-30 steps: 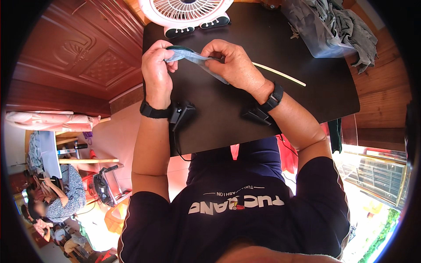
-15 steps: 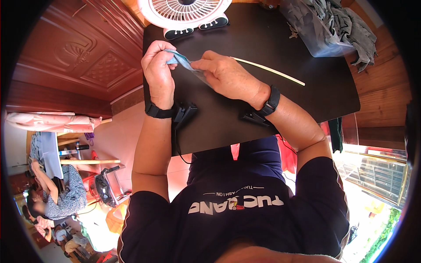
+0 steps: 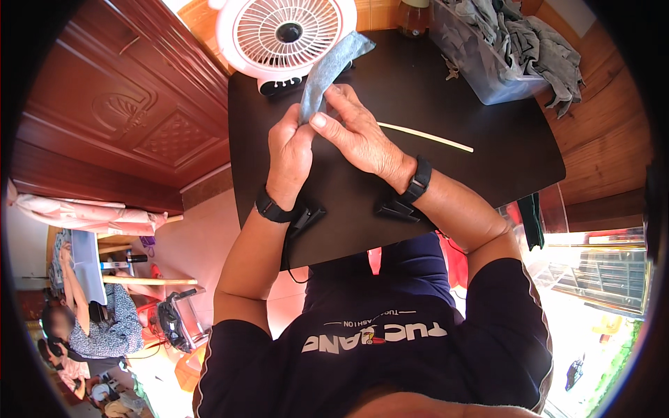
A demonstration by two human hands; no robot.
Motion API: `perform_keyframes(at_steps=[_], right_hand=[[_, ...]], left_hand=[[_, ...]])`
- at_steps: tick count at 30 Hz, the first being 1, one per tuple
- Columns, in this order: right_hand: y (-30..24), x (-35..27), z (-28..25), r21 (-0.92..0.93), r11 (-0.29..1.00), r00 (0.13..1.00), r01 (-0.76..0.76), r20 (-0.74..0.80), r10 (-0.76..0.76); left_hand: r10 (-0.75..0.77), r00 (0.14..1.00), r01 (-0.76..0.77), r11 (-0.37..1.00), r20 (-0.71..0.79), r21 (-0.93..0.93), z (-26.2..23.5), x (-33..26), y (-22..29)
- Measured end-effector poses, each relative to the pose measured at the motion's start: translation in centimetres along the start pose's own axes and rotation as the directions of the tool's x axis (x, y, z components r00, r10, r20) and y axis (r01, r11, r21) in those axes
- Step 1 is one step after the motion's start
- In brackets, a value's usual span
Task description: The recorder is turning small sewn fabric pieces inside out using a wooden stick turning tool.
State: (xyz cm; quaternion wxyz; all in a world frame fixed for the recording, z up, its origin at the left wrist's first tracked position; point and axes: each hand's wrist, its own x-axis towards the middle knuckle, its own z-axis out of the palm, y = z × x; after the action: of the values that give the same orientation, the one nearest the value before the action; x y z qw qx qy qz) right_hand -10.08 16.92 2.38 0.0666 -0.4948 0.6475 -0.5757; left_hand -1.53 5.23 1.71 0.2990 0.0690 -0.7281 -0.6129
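Observation:
A flattened, light blue-grey cloth strip [image 3: 327,73] rises from my hands and tilts up to the right in front of the fan. My left hand [image 3: 289,150] is closed around its lower end. Close beside it, my right hand [image 3: 362,139] takes the strip's edge, its thumb on the lower part and its fingers farther up. Part of the strip is hidden in the left hand. On the black table, a thin cream-coloured strip [image 3: 428,136] lies to the right of my right hand.
A pink-and-white fan [image 3: 244,35] stands at the table's far edge. A clear plastic bin [image 3: 505,89] heaped with grey cloth [image 3: 533,56] stands at the far right, beside a jar [image 3: 412,19]. Black devices [image 3: 306,217] hang at both wristbands. At left, a person [image 3: 104,327] sits.
Both hands have moved, the left one to the right and nearer. The cloth strip, earlier stretched between them, now stands up from the left hand with its free end toward the fan.

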Motion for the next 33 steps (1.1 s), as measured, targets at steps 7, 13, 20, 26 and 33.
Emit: perform_keyframes(at_steps=[7, 13, 20, 26, 33], right_hand=[[0.6, 0.0, 0.3, -0.196, 0.981, 0.993, -0.015, 0.116, 0.038], [-0.2, 0.3, 0.3, 0.586, 0.807, 0.974, -0.078, 0.216, -0.062], [1.1, 0.3, -0.6, -0.206, 0.940, 0.955, 0.272, 0.180, -0.237], [0.8, 0.6, -1.2, -0.658, 0.727, 0.978, 0.195, 0.076, -0.194], [0.0, 0.4, -0.4, 0.266, 0.956, 0.968, -0.127, 0.243, 0.061]], left_hand=[[0.159, 0.963, -0.228, 0.913, 0.218, 0.338, -0.5, 0.0, 0.2], [-0.118, 0.980, 0.048, 0.921, 0.160, 0.386, -1.3, 0.7, 0.0], [-0.235, 0.892, 0.211, 0.972, 0.386, 0.104, -0.8, -0.4, 0.5], [-0.121, 0.940, 0.088, 0.990, 0.319, 0.114, -1.8, -0.3, 2.7], [-0.043, 0.930, -0.062, 0.961, 0.365, 0.270, -0.6, -0.4, -1.3]])
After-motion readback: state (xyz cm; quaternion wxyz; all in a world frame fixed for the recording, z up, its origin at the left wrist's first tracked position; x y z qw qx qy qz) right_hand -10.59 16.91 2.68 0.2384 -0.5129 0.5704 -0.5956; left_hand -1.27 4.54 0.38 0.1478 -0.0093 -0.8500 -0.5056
